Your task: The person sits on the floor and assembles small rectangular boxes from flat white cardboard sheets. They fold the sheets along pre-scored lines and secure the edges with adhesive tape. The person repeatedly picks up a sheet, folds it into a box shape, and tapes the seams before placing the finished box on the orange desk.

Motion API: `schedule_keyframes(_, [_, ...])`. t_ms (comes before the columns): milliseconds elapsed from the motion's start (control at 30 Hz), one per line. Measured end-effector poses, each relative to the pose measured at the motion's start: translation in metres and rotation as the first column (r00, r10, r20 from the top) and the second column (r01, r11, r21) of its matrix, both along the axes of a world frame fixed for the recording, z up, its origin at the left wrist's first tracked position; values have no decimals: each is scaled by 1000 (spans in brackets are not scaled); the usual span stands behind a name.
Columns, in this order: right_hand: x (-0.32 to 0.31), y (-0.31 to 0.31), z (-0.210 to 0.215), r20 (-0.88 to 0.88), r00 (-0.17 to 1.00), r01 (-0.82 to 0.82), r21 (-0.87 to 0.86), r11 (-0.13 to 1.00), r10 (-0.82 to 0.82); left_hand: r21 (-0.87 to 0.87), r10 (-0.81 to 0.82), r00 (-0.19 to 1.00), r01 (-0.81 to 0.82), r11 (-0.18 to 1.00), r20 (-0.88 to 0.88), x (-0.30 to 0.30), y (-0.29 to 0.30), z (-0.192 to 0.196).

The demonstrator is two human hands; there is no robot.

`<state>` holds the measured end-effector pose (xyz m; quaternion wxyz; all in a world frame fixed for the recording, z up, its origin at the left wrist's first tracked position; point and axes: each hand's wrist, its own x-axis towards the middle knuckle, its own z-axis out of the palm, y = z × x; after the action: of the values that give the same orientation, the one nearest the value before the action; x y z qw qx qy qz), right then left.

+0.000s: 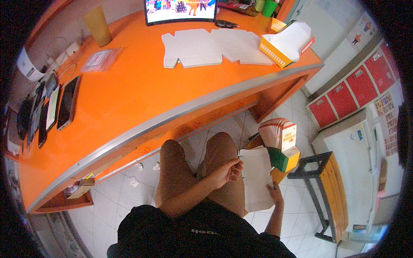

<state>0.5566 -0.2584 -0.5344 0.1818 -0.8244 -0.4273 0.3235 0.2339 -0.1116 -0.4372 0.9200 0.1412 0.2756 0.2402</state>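
A flat, unfolded white carton [257, 178] lies beside my right thigh on an orange-brown seat. Over its left edge is my left hand [229, 173], fingers curled and thumb pressed in; whatever they may hold is hidden. At the carton's lower right edge, my right hand [275, 193] has its fingers closed on the margin, with a bit of white showing between them. Just beyond the carton stand a fanned stack of folded white-and-red cartons [275, 132] and a green-and-yellow box [284, 158].
An orange counter [142, 86] curves ahead, bearing flat white cartons [198, 47], an open yellow box [277, 49], a screen [180, 10] and phones [69, 102]. A wooden bench [333, 189] stands right. Crumpled white scraps [134, 181] dot the tiled floor.
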Motion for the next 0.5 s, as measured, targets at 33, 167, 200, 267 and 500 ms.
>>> schedule_keyframes(33, [8,0,5,-96,995,12,70,997,-5,1,-10,1000,10,1000,-4,1,0,2])
schedule_keyframes(167, [14,18,60,-370,919,-138,15,990,134,55,3,999,-1,999,-45,0,2,4])
schedule_keyframes(200, [9,29,92,-416,890,-238,-72,969,188,79,-1,999,4,997,-39,0,3,1])
schedule_keyframes(267, [-4,36,133,-285,920,-305,-96,948,267,181,-45,997,57,982,-68,7,1,-2])
schedule_keyframes(500, [-145,55,222,307,802,-553,55,832,513,592,136,928,104,800,-348,32,-21,35])
